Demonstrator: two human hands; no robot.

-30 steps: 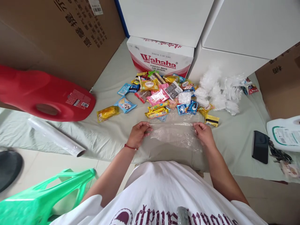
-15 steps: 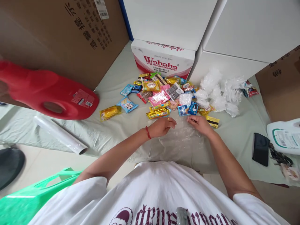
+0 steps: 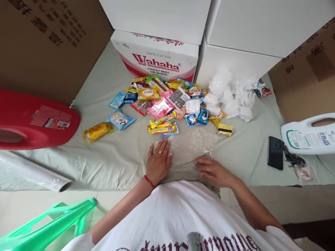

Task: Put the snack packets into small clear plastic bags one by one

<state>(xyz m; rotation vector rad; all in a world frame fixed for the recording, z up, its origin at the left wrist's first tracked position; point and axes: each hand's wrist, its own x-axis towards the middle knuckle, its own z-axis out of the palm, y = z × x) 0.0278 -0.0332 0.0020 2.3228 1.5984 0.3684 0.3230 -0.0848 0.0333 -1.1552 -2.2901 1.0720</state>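
Observation:
A clear plastic sheet (image 3: 192, 143) lies spread on the pale green cloth (image 3: 117, 157) right in front of me. My left hand (image 3: 158, 161) rests flat on its left edge, fingers stretched out, a ring on one finger. My right hand (image 3: 212, 170) lies flat on the sheet's near right part, fingers extended to the left. Just beyond the sheet is a heap of colourful snack packets (image 3: 162, 104), the nearest being yellow bars (image 3: 161, 128).
A Wahaha carton (image 3: 157, 57) and white boxes (image 3: 246, 38) stand behind the snacks. Crumpled clear wrap (image 3: 230, 94) lies at the right. A red jug (image 3: 31, 120), a film roll (image 3: 31, 172), a green stool (image 3: 44, 226), a black phone (image 3: 275, 152) and a white jug (image 3: 309, 134) surround me.
Both hands came back from the sheet's far edge toward me and now lie flat on the sheet. The camera has shifted to the right.

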